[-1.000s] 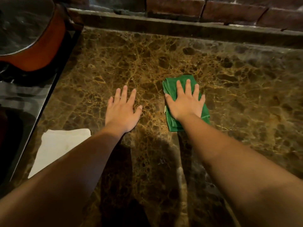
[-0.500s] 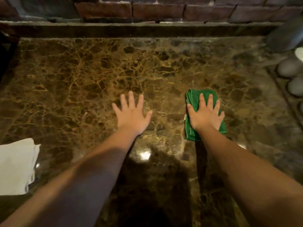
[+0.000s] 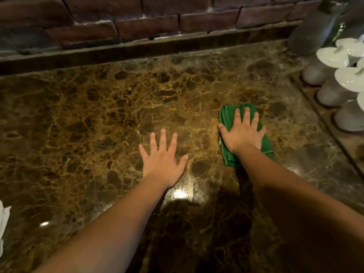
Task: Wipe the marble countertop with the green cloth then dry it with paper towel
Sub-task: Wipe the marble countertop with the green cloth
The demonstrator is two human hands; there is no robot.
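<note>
Green cloth [image 3: 228,154], folded, lies on the marble countertop [image 3: 98,125] under the right hand [image 3: 243,134], pressed flat with fingers spread. Left hand [image 3: 162,162] rests open on bare marble nearby. Paper towel [image 3: 4,223] peeks in at far left.

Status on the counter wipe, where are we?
Done: nothing can be confirmed; the countertop gives no clear sign of what has been wiped. In hand: right hand presses the green cloth flat; left hand rests bare. Left: drying; the paper towel lies untouched at the left edge.
</note>
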